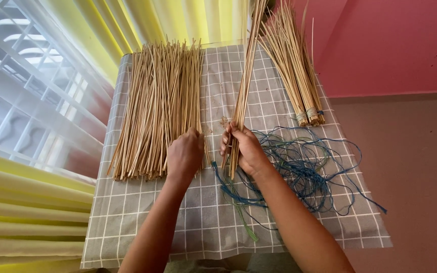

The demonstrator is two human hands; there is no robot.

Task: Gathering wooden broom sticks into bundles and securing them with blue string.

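Evidently the right hand (246,149) is gripping a small sheaf of sticks (242,96) upright on the table (213,222) while the left hand (184,154), fingers curled, is gathering more from the loose pile (158,106).

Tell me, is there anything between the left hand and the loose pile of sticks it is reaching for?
Nothing visible. The left hand rests directly on the right edge of the loose pile of sticks spread on the checked cloth. The blue string tangle lies on the other side, by the right hand, which grips a small stick bunch.
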